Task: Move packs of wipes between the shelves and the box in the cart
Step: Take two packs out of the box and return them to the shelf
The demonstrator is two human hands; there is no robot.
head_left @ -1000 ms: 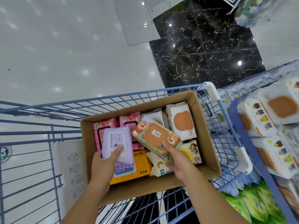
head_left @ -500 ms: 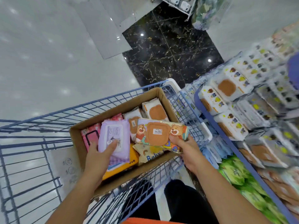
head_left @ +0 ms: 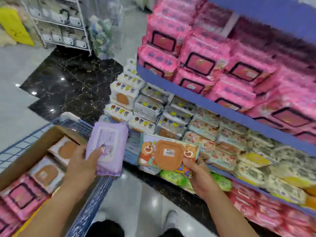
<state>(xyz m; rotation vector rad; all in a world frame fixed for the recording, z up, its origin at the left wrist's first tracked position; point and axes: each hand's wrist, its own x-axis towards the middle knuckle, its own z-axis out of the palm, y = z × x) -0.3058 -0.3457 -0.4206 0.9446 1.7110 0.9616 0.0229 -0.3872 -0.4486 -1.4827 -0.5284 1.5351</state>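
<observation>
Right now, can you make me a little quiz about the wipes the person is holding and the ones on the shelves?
1. True or false: the left hand holds the purple pack.
2. Which colour are the stacked packs on the top shelf? A green, B pink, C black.
3. Fill in: the right hand holds a picture pack showing cartoon ____.
Key: 1 true; 2 B; 3 bears.

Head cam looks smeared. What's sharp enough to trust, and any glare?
Head view: the pink packs on the upper shelf are motion-smeared; the bear pack and purple pack at centre read fairly sharp; glare is only small bright spots on the dark floor tiles.
</observation>
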